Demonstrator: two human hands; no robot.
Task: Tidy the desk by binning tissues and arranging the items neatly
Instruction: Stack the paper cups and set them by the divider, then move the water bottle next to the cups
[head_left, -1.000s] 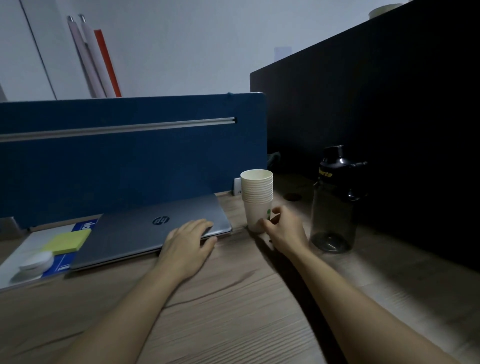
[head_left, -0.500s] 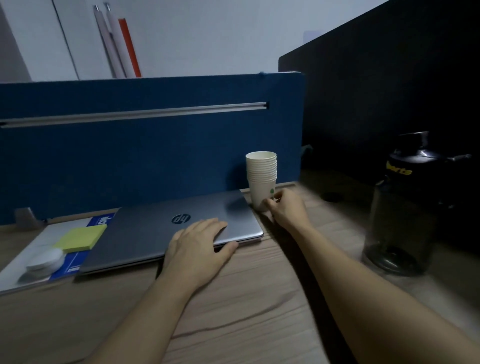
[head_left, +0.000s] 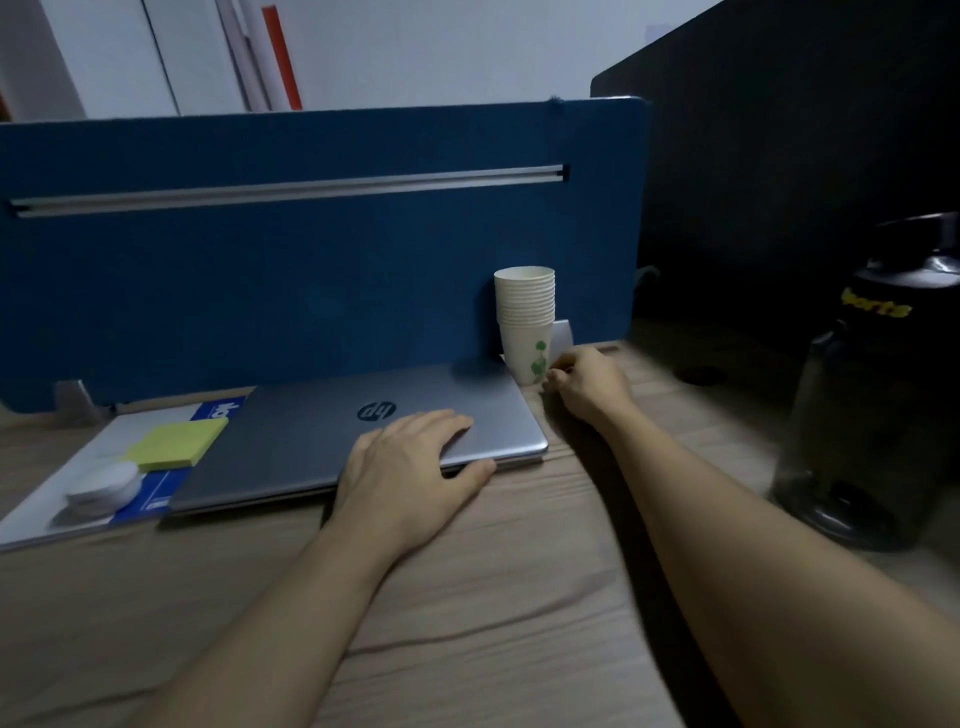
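A stack of white paper cups (head_left: 524, 317) stands upright against the blue partition, just behind the far right corner of a closed grey laptop (head_left: 311, 436). My right hand (head_left: 589, 387) lies right of the stack's base with its fingers curled; the fingertips are at the bottom cup, not wrapped around it. My left hand (head_left: 410, 467) rests flat on the laptop's near right corner, thumb against the front edge. Left of the laptop, a yellow sticky-note pad (head_left: 176, 441) and a white round object (head_left: 104, 488) lie on a blue-and-white booklet (head_left: 57, 499).
A dark water bottle (head_left: 878, 415) stands at the right on the wooden desk (head_left: 467, 597). The blue partition (head_left: 311, 260) closes the back and a black divider (head_left: 805, 156) the right. No tissue is visible.
The cup stack has gone from beside the laptop's front corner back to the partition, carried by my right hand, whose fingers now sit beside the base. My left hand stayed on the laptop.
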